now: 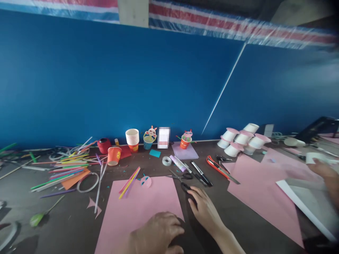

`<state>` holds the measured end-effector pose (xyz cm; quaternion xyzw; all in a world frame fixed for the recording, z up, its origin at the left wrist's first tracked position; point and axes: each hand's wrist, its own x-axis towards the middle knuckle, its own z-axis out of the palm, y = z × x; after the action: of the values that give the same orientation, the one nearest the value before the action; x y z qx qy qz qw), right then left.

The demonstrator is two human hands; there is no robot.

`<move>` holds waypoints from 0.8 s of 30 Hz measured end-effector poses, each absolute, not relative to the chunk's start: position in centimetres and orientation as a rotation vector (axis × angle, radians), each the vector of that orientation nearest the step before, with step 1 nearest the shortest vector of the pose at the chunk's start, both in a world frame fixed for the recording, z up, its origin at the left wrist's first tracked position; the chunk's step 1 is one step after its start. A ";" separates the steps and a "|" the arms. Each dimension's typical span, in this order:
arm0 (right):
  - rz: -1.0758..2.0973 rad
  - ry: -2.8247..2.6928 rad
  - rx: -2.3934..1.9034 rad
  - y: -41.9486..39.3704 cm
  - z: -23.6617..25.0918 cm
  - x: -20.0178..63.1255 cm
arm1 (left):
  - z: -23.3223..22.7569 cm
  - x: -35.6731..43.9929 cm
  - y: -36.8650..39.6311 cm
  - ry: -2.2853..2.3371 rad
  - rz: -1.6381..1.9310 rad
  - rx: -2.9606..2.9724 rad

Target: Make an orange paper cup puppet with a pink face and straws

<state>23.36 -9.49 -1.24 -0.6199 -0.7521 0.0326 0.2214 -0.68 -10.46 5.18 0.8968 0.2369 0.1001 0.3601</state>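
Black-handled metal scissors (184,187) lie by the corner of a pink paper sheet (120,215). The right hand (205,208), fingers loosely spread, is at one handle, seemingly to take them, which calls for closing the fingers; the blurred left hand's (161,231) grip is unclear.

The head camera looks from above, close at the near side of the left pink sheet (124,211), forward and down, toward the blue wall (132,77) behind this sheet.
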 end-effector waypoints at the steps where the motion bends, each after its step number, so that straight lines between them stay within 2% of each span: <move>1: 0.069 -2.075 -1.715 -9.6 -1.3 23.3 | 4.3 -1.6 -11.2 0.655 0.217 2.382; 3: 0.028 -2.066 -1.716 -9.8 -1.4 23.3 | 2.1 -4.1 -12.4 0.801 0.195 2.499; 7: -0.035 -2.042 -1.707 -10.2 -1.4 23.6 | -2.9 -9.4 -14.3 1.168 0.390 2.653; 12: -0.007 -1.951 -1.622 -9.2 0.8 20.2 | -6.3 -11.3 -15.0 1.221 0.368 2.787; 18: 0.221 -2.139 -1.673 -5.1 2.4 12.0 | -6.0 -8.8 -15.1 1.244 0.348 2.717; 21: 0.237 -2.117 -1.722 -2.8 1.6 9.7 | -4.3 -8.3 -14.9 1.245 0.318 2.657; 24: 0.269 -2.080 -1.781 -1.6 0.8 9.0 | -1.8 -8.5 -12.9 1.371 0.448 2.565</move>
<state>8.96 -1.63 0.79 -0.6349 -0.7417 0.0959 0.1938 -8.53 -12.94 -1.81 0.8673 0.4636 0.1515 0.0994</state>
